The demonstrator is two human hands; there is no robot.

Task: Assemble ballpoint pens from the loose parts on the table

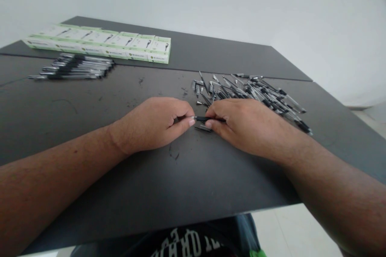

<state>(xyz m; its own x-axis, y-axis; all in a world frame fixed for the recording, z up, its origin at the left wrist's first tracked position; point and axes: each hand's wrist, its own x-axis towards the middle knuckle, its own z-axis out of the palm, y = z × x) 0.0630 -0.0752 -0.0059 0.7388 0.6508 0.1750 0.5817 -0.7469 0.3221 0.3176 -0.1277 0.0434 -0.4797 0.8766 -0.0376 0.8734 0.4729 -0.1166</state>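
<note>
Between my two hands lies a pen (200, 119) with a black grip, held level above the dark table. My left hand (157, 122) pinches its left end, where a pale tip shows at the thumb. Thumb and fingers of my right hand (241, 122) close on the black part, and a dark end pokes out behind them. Just under the pen, a clear pen cap (203, 128) rests on the tabletop. Behind my right hand spreads a loose pile of pens and pen parts (268, 94), partly hidden by that hand.
A row of several green and white boxes (158, 57) stands at the back left. In front of it lies a bundle of pens (75, 66). Dark ink-like marks dot the grey table (181, 184), whose near edge runs close to my body.
</note>
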